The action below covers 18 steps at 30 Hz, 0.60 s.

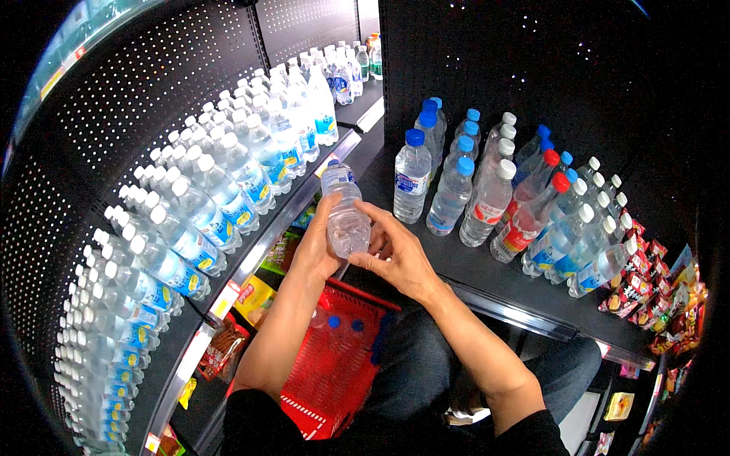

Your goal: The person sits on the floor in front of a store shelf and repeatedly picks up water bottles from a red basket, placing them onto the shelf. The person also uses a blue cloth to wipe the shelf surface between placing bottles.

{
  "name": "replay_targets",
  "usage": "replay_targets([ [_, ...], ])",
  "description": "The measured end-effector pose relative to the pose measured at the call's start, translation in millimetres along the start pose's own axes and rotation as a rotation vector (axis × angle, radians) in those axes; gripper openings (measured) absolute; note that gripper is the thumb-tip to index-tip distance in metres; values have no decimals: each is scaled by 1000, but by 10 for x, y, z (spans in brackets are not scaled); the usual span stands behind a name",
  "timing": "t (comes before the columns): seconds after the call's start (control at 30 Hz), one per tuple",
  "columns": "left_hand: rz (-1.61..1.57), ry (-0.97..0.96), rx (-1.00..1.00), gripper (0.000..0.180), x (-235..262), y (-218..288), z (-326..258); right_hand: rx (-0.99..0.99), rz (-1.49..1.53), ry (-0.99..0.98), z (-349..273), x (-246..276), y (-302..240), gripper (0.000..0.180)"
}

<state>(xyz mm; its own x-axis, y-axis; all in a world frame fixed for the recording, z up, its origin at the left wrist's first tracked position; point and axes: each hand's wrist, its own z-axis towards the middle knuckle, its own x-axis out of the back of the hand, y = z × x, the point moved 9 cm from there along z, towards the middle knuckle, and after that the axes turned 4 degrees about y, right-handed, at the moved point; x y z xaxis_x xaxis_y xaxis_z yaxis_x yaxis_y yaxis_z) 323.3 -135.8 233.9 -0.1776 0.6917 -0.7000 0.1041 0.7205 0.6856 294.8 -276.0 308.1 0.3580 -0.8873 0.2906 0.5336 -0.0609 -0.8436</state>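
A clear plastic water bottle [347, 220] is tilted with its base toward me and its top pointing away. My left hand [316, 247] wraps its left side. My right hand [404, 260] curves round the base from the right, thumb and fingertips against it. Just beyond, on the black shelf [426, 245], stand a blue-capped water bottle [411, 182], a light-blue-capped bottle [450, 199] and a white-capped bottle with a red label [487, 209]. Below my hands is a red shopping basket [319, 372]; blue caps show inside it.
Dense rows of white-capped water bottles [220, 201] fill the curved left shelf, backed by a perforated black panel [167, 83]. Red-capped bottles [525, 224] and snack packets [639, 292] stand to the right. Packaged snacks [255, 302] lie on a lower shelf at left.
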Motion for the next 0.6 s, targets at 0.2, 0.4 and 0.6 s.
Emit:
replay_targets([
  [0.2, -24, 31, -24, 45, -14, 40, -167, 47, 84, -48, -52, -24, -75, 73],
  [0.4, -15, -5, -39, 42, -7, 66, -256, 24, 158, -110, -87, -60, -74, 67],
  [0.6, -13, 24, -55, 42, 6, 73, -292, 76, 179, -123, -97, -63, -66, 64],
])
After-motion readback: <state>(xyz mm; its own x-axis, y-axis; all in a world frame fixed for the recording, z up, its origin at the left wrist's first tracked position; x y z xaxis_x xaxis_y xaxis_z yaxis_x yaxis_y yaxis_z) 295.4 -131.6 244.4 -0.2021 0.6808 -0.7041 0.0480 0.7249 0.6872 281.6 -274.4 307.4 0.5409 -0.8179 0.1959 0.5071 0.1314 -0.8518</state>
